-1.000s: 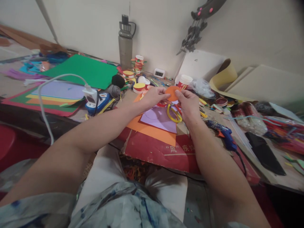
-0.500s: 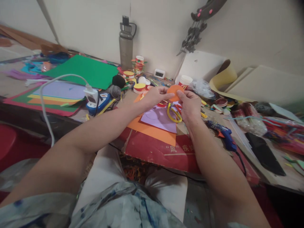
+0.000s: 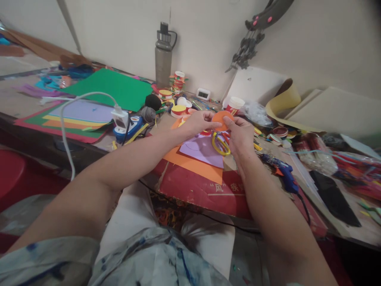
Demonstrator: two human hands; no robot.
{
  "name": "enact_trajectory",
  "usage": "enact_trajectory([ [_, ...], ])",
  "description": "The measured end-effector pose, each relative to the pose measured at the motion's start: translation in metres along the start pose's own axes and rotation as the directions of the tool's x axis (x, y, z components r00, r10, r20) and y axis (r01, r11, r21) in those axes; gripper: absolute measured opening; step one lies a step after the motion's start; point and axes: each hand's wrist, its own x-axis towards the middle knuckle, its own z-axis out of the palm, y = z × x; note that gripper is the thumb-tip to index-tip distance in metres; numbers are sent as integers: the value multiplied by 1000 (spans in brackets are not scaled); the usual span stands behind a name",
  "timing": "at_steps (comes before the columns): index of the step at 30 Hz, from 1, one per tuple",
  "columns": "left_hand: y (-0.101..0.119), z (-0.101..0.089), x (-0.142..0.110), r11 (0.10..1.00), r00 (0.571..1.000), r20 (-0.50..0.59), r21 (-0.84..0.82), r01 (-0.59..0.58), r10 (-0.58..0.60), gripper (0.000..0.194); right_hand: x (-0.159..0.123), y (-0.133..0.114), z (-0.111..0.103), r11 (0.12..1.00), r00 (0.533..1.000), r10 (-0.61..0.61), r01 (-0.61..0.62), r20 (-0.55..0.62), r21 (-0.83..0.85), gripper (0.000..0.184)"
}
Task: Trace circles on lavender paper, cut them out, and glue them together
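Both my hands hold a small orange paper disc point(image 3: 222, 118) above the table. My left hand point(image 3: 200, 121) pinches its left edge with thumb and fingers. My right hand point(image 3: 241, 133) grips its right edge, fingers closed on it. Under the hands lie a lilac paper sheet point(image 3: 202, 149) on an orange sheet point(image 3: 193, 163), and yellow-handled scissors point(image 3: 219, 143) rest on the lilac sheet, close to my right hand.
A red printed board point(image 3: 205, 190) lies under the papers. A blue glue gun point(image 3: 282, 174) is right of my forearm, a metal bottle point(image 3: 163, 59) stands at the wall, tape rolls point(image 3: 178, 109), a green sheet point(image 3: 113, 88), a white charger with cable point(image 3: 120, 118).
The disc and both hands have stayed together, the disc turned slightly between the fingers. The whole view has shifted a little as my head moved.
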Motion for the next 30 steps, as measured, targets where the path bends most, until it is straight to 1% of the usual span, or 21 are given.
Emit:
enact_trajectory([
  [2, -1, 0, 0, 1000, 1000, -8, 18, 16, -16, 26, -1, -1, 0, 1000, 1000, 25, -25, 7, 16, 41],
  [6, 2, -3, 0, 996, 999, -37, 81, 29, -26, 22, -3, -2, 1, 999, 995, 37, -34, 88, -28, 48],
  [8, 2, -4, 1, 995, 999, -32, 103, 4, 0, 22, -3, -2, 0, 998, 996, 11, -6, 87, -64, 44],
  [10, 0, -3, 2, 996, 1000, -13, 86, -21, 22, 21, -2, -1, 0, 997, 999, -19, 22, 49, -74, 36],
  [13, 0, 0, 0, 1000, 999, 45, 11, 19, -19, 22, -2, 0, 0, 1000, 1000, -18, 18, 6, -10, 33],
  [16, 5, 3, -3, 998, 996, 54, 4, 65, -65, 25, -5, -1, 1, 998, 999, 2, -5, 53, 56, 37],
  [18, 10, 3, -4, 996, 997, 38, 65, 67, -69, 27, -7, -2, 2, 1000, 996, -22, 20, 90, 19, 39],
  [19, 12, 3, -5, 992, 996, 37, 105, 73, -77, 28, -7, -3, 2, 999, 995, -40, 42, 89, -21, 37],
  [21, 14, 4, -6, 985, 994, 46, 144, 92, -100, 29, -8, -3, 3, 994, 997, -66, 70, 50, -85, 32],
  [23, 13, 6, -8, 991, 991, 73, 89, 105, -111, 27, -8, -3, 4, 996, 998, -64, 63, -14, -60, 31],
  [25, 11, 9, -9, 994, 989, 99, 0, 110, -110, 27, -9, -2, 6, 999, 998, -36, 38, -48, 23, 35],
  [27, 8, 10, -8, 992, 987, 109, -35, 121, -117, 28, -9, 0, 7, 998, 1000, -12, 13, -27, 66, 41],
  [30, 6, 9, -6, 989, 985, 89, 15, 144, -145, 29, -9, 1, 7, 1000, 999, -18, 18, 48, 2, 46],
])
